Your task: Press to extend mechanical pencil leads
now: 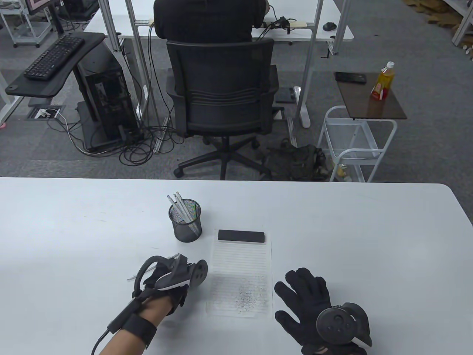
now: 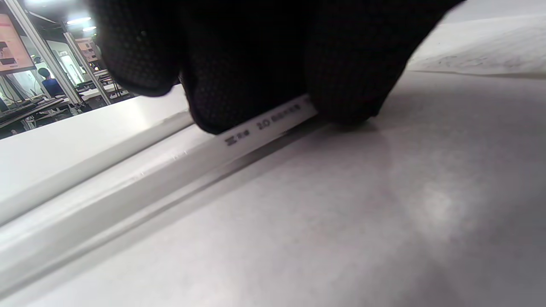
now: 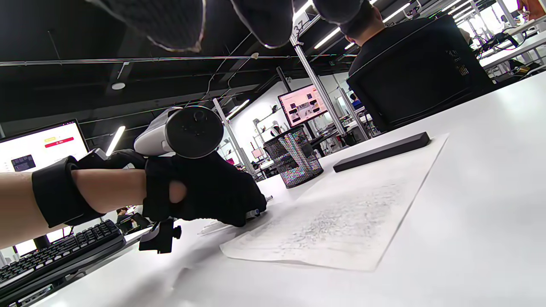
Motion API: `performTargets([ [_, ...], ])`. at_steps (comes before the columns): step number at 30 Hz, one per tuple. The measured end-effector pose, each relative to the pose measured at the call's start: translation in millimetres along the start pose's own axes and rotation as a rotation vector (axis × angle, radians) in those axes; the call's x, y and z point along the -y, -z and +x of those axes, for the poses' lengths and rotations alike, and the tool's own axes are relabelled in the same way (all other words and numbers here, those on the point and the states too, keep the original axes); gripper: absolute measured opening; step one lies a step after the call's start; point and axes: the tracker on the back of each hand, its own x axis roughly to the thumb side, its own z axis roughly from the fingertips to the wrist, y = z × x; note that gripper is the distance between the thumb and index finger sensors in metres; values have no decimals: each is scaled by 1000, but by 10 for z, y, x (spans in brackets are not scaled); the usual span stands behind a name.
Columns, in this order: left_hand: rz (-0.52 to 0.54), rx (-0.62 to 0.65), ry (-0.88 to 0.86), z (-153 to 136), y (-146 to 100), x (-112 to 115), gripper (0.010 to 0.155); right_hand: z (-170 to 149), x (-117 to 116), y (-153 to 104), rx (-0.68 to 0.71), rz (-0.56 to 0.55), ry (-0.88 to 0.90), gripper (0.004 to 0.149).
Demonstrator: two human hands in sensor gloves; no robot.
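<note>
My left hand [image 1: 173, 277] lies low on the table, left of the paper [image 1: 240, 273]. In the left wrist view its gloved fingers [image 2: 341, 64] close on a white mechanical pencil [image 2: 264, 125] that lies flat on the table. One end of the pencil shows beside the hand [image 1: 132, 277] and its tip pokes out in the right wrist view [image 3: 256, 212]. My right hand [image 1: 314, 307] rests flat and open on the table right of the paper, holding nothing. A black mesh cup [image 1: 185, 220] behind the paper holds several more pencils [image 1: 180, 207].
A black bar [image 1: 241, 236] lies across the top of the lined paper, whose lower part is covered in pencil marks. An office chair [image 1: 221, 96] with a seated person stands beyond the table's far edge.
</note>
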Motion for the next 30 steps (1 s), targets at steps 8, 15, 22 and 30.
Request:
performTargets([
  [8,16,-4,8,-1,10,-10,45,0,0,0,0,0,0,67],
  [15,26,-37,-113,-217,-54,-109,53,10,4,3,-1,6,1,67],
  [22,179,-240,-355,-802,-65,-537,64,8,1,3,-2,8,3,67],
  [30,143,-548,-802,-1381,297,-461,75,-5,24,1,-11,-4,7,67],
])
